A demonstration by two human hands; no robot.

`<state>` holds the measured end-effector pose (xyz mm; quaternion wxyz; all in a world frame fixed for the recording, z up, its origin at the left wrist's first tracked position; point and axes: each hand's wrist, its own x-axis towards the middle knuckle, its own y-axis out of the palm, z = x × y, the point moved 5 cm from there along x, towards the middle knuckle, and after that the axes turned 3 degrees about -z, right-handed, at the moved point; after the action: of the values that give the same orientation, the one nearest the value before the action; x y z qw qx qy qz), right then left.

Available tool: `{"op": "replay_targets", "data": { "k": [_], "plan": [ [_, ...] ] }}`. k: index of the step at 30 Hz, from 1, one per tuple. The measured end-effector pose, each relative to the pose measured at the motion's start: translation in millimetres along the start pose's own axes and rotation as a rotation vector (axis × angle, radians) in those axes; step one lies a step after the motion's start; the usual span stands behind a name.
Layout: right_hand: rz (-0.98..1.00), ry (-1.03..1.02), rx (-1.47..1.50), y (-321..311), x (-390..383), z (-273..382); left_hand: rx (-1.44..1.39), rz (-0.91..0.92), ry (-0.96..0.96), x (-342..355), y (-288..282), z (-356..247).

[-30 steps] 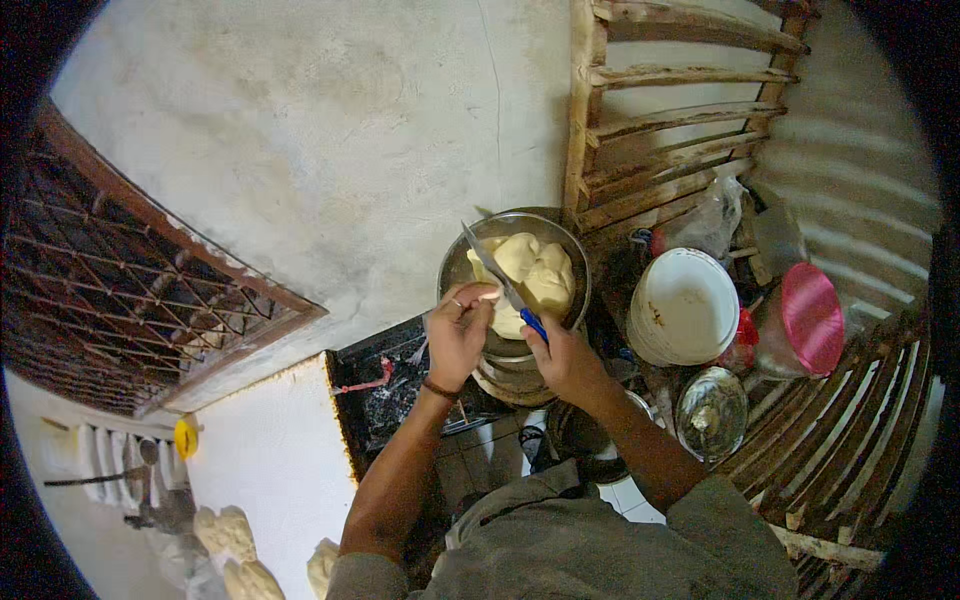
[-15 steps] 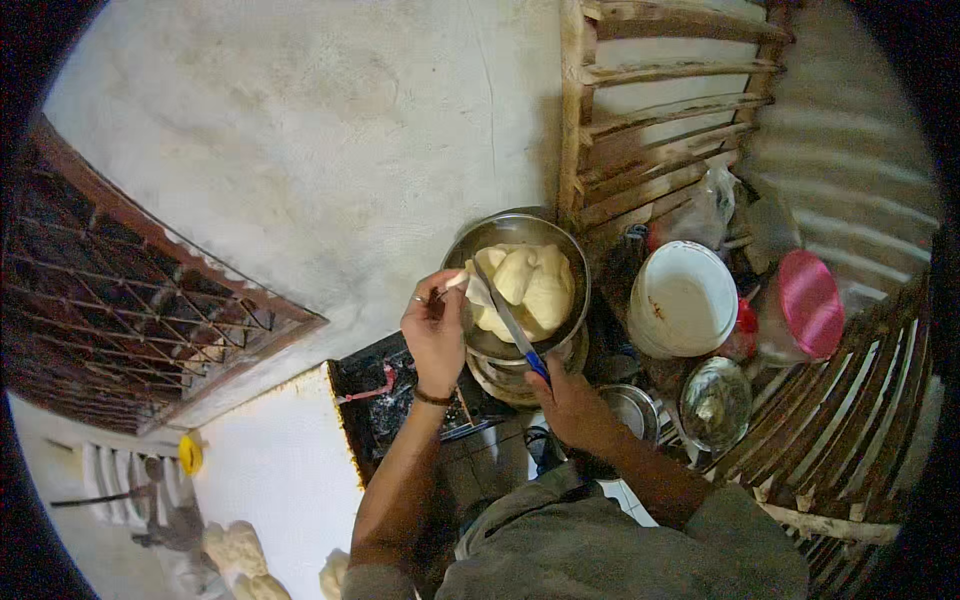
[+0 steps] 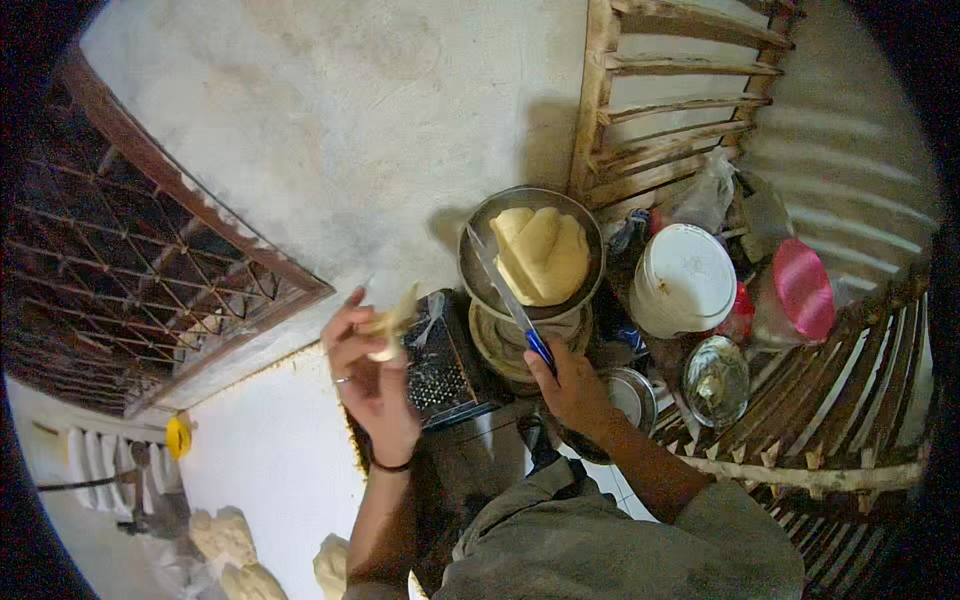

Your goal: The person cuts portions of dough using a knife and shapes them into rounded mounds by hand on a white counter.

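A metal bowl (image 3: pixel 467 270) holds a large lump of pale yellow dough (image 3: pixel 548 258) with a straight cut face on its left side. My right hand (image 3: pixel 575 395) is closed round the blue handle of a knife (image 3: pixel 505 290), whose blade slants across the bowl's left part beside the dough. Left of the bowl, my left hand (image 3: pixel 375 390) pinches a small torn-looking piece of dough (image 3: pixel 390 328), slightly smeared by motion. That hand is above the edge of a dark tray with a holed surface (image 3: pixel 440 385).
Under the bowl is a round pale stand (image 3: pixel 485 345). To the right are a white bucket (image 3: pixel 690 285), a pink-lidded tub (image 3: pixel 803 283) and a foil-like dish (image 3: pixel 715 382). Dough lumps (image 3: pixel 225 540) lie on the white table (image 3: pixel 270 450) at lower left. A slatted wooden rack (image 3: pixel 690 65) leans behind.
My left hand has moved from the bowl's left rim leftward and down, carrying a piece of dough. The knife stays in my right hand over the bowl. The whole view has shifted slightly.
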<state>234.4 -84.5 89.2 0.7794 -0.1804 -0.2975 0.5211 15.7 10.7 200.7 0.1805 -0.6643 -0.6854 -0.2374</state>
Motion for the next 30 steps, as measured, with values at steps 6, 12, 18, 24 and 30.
{"op": "replay_targets", "data": {
  "k": [6, 12, 18, 24, 30],
  "plan": [
    [0.428, 0.162, 0.114, 88, -96, 23, -0.105, -0.263, -0.277, -53, -241, -21],
    [0.656, 0.106, 0.027, 195, -200, 46, 1.112, -0.063, -0.375, -285, -508, 42],
    [0.956, 0.097, 0.048, 292, -269, 84, 1.368, 0.606, -0.683, -391, -518, 60],
    [0.906, 0.154, 0.01, 391, -303, 103, 1.411, 0.604, -0.701, -379, -504, 44],
    [0.675, -0.125, -0.129, 436, -287, 142, 1.19, 0.388, -0.817, -364, -499, 26]
  ]
}}
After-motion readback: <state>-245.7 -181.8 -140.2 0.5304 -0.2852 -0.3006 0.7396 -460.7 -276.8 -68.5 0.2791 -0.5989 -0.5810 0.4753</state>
